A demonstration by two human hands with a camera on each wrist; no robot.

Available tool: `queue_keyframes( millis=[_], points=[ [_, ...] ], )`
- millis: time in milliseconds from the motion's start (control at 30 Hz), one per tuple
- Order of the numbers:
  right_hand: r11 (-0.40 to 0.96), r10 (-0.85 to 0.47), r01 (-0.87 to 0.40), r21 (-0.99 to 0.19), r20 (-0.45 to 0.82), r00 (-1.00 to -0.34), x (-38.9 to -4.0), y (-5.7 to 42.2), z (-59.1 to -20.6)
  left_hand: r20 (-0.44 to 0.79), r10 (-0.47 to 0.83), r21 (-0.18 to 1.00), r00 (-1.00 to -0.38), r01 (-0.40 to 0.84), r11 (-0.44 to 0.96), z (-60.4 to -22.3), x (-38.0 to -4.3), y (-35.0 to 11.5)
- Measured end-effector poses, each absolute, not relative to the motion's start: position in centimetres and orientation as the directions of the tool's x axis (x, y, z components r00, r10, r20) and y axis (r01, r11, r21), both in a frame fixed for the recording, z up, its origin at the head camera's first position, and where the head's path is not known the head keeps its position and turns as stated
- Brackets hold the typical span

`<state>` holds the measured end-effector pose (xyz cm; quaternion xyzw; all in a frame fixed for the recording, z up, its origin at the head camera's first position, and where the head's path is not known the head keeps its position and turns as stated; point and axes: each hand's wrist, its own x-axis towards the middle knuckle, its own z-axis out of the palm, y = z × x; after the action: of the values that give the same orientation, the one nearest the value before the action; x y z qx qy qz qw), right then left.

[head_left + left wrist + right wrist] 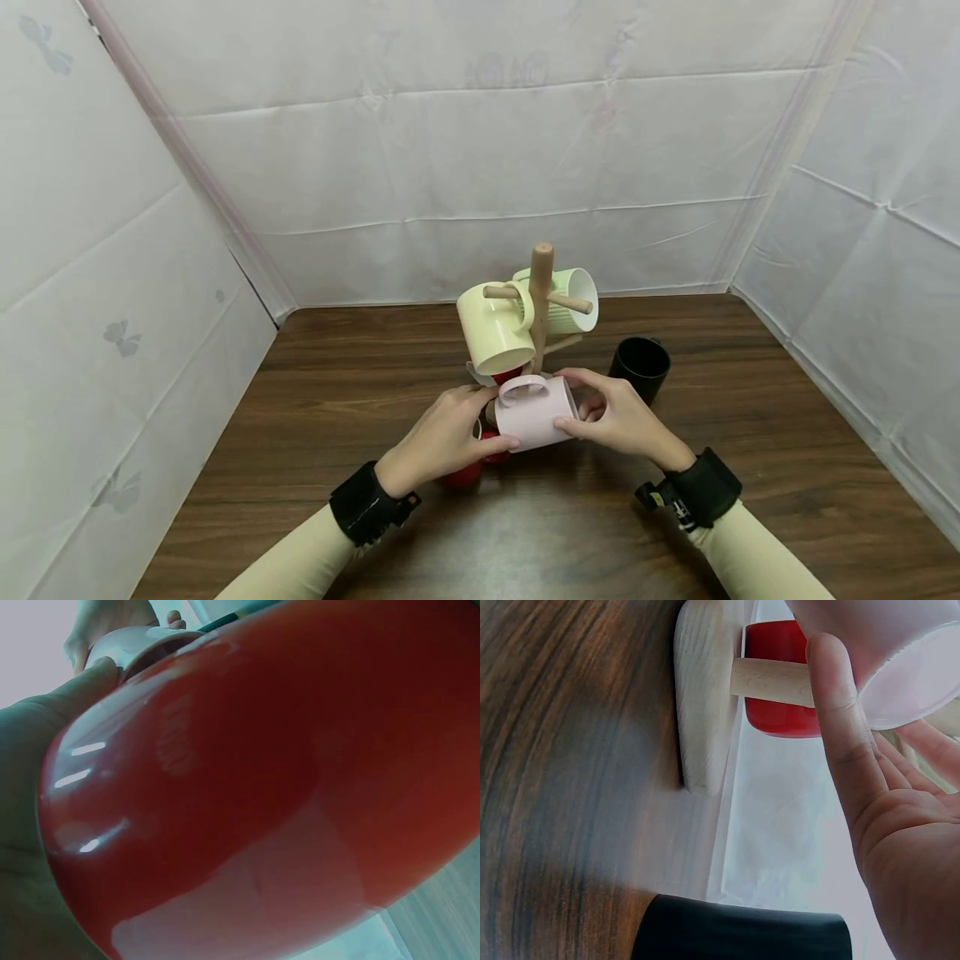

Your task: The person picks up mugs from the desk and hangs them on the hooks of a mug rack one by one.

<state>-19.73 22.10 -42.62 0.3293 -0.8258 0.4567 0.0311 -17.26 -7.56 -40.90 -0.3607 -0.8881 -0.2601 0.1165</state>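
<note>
A pale pink mug lies on its side in the air before a wooden mug tree, its handle up and its opening toward the right. My left hand holds its base end, the thumb along the front. At the rim end my right hand grips it between thumb and fingers; the right wrist view shows the thumb against the pink mug. Close by my left hand is a glossy red mug, mostly covered in the head view. That red surface fills most of the left wrist view.
A yellow mug and a green ribbed mug hang on the upper pegs. Lower behind them shows more red. A black mug stands right of the tree on the wooden table. White sheeting encloses the table's back and sides.
</note>
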Motion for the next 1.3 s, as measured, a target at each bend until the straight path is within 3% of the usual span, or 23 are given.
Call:
queue_keyframes(
  millis=[900, 1300],
  points=[
    [0.304, -0.49, -0.453, -0.838, 0.27, -0.829, -20.4, 22.0, -43.2, 0.273, 0.606, 0.393, -0.747, 0.662, 0.639, -40.5, -18.4, -7.2],
    [0.353, -0.475, -0.402, -0.845, 0.208, -0.855, -20.7, 21.9, -43.5, 0.223, 0.595, 0.403, -0.772, 0.628, 0.665, -40.2, -18.4, -7.0]
  ],
)
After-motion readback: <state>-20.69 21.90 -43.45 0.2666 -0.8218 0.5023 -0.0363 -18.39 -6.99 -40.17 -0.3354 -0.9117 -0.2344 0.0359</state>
